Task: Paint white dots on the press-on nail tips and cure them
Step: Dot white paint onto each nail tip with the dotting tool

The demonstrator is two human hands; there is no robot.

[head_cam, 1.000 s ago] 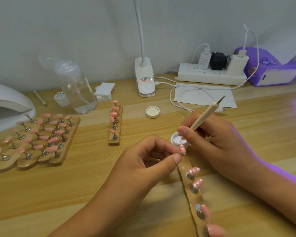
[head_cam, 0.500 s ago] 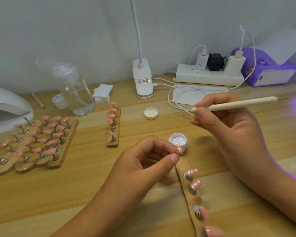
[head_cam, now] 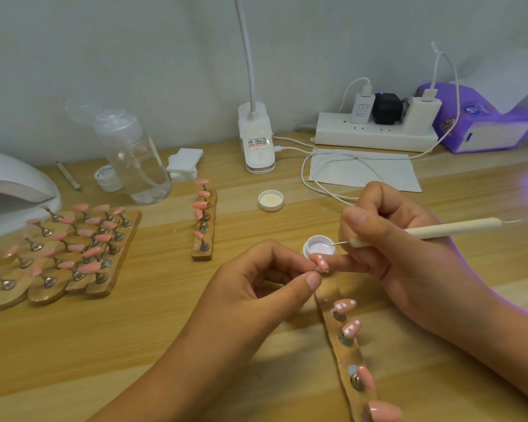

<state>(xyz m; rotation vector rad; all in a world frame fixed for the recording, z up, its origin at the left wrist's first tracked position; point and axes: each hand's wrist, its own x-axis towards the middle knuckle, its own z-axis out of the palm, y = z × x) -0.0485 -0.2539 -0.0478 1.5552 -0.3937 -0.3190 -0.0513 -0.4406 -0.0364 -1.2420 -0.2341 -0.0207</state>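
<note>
Press-on nail tip (head_cam: 321,263), pink and already carrying several white dots, held just above the far end of the wooden holder strip (head_cam: 349,359) and directly in front of the open pot of white gel (head_cam: 317,248). The left hand (head_cam: 256,278) pinches it from below between thumb and forefinger. Whether the fingers close on the tip's underside or on a small mount is hidden. The right hand (head_cam: 393,248) grips the dotting tool (head_cam: 451,228) like a pen, its fine metal point at the pot's rim and one finger stretched towards the tip. On the strip, two dotted tips (head_cam: 345,304) sit nearest the hands, and two plain tips (head_cam: 366,379) sit nearest the person. The held tip is judged very light, thin, stiff and glossy, so a loose pinch could let it slip or flick away, and wet dots would smear at a touch. It is best held at the mount or edges, never by the painted face. A white curing lamp (head_cam: 13,184) stands at the left edge of the worktop (head_cam: 165,330).
</note>
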